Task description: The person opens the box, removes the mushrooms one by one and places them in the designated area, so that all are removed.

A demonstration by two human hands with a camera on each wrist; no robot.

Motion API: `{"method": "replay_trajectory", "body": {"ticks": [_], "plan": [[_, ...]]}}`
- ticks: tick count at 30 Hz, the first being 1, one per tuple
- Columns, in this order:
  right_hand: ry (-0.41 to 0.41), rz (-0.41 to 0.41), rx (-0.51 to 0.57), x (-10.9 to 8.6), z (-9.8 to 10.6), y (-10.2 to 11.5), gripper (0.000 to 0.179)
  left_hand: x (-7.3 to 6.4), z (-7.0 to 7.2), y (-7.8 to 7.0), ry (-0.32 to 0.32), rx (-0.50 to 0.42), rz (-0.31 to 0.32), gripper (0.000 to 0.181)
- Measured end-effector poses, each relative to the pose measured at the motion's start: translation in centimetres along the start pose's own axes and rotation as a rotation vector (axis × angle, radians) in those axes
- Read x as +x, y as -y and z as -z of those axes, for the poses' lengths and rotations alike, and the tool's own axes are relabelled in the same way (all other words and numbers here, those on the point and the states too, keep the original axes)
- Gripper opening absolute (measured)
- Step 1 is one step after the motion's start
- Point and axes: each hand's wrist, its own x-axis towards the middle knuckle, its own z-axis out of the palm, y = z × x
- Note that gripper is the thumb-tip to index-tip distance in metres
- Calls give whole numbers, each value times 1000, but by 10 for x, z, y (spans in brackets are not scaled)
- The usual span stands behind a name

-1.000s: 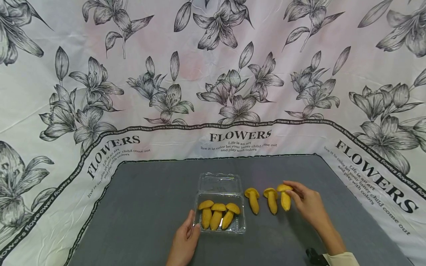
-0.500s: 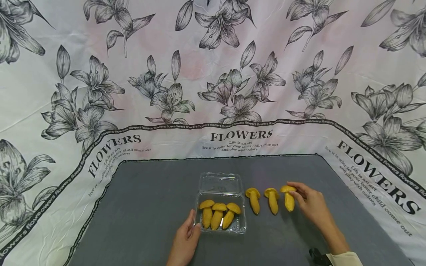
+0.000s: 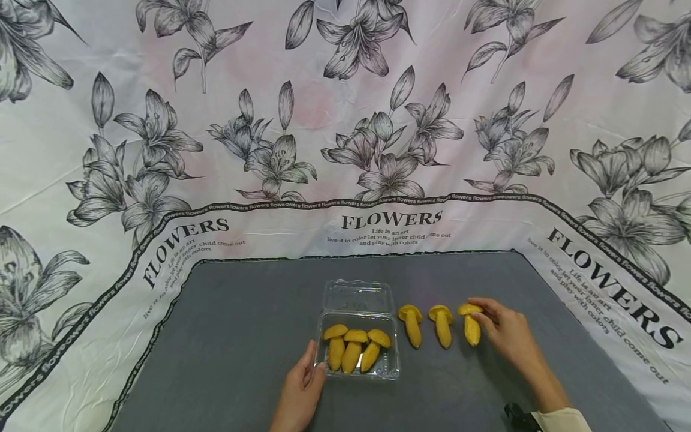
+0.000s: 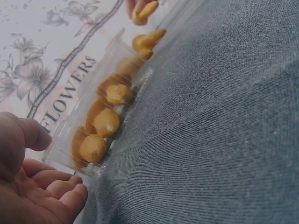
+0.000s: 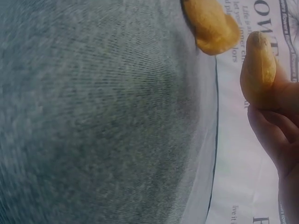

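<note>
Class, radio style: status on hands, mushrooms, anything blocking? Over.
Left hand at box. Right hand pinching rightmost mushroom. Three mushrooms in box, two others beside. Lid open, no obstruction seen.

Left hand (image 3: 299, 387) comes in low, thumb (image 4: 36, 135) standing apart from loosely bent fingers (image 4: 60, 191)! Across on the other side, the right forearm (image 3: 542, 379) slants inward and forward, and the right hand (image 3: 502, 330) is pinching, thumb set against the fingertips, knuckles bent!

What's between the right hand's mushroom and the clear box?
A yellow mushroom beside the clear box, then another mushroom nearer the right hand, both on the gray tabletop. The open lid is at the box's far side, out of that line.
</note>
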Motion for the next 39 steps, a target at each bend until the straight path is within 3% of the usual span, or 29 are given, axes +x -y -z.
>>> {"method": "replay_trajectory", "body": {"ticks": [39], "plan": [[52,4,-8,-1,-11,-20,28,1,0,2,-3,-5,-5,65]]}}
